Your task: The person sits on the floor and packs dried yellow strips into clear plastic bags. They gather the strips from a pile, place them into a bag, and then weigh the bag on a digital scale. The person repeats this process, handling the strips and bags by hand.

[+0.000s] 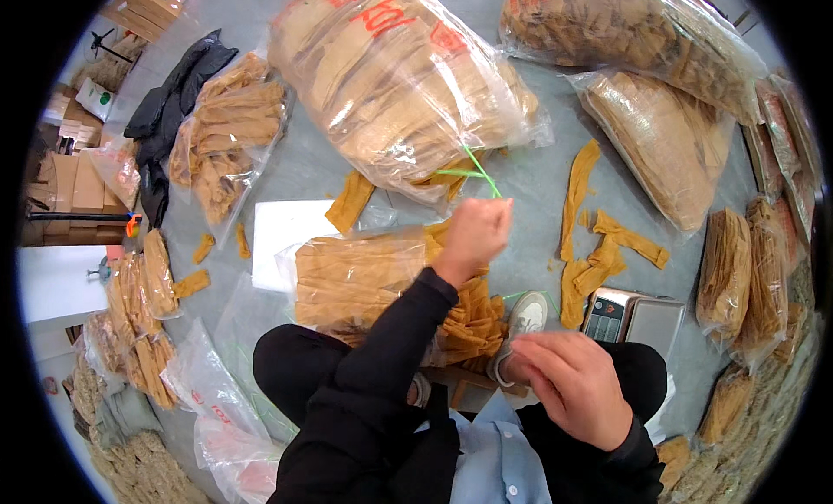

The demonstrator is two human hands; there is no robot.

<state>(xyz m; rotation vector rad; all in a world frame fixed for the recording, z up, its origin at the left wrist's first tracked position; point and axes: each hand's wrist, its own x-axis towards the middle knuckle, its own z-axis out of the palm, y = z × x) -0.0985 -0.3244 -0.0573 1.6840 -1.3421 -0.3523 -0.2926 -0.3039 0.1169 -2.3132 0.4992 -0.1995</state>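
Note:
My left hand point(475, 235) is closed in a fist at the end of a thin green plastic tie point(480, 170). The tie runs up to the gathered mouth of a large clear bag point(382, 87) stuffed with brown dried sheets. Below that hand, between my knees, lies a clear bag of folded brown sheets point(360, 278), partly covered by my left forearm. A loose pile of crinkled sheets point(473, 326) sits at its right end. My right hand point(581, 387) hovers over my right knee with fingers stretched out and nothing visible in it.
A small scale point(651, 322) stands on the floor at the right, near loose brown strips point(599, 265). A white board point(278, 235) lies left of the middle bag. More filled bags point(659, 139) line the right. Empty plastic point(217, 408) and black plastic point(178, 96) lie left.

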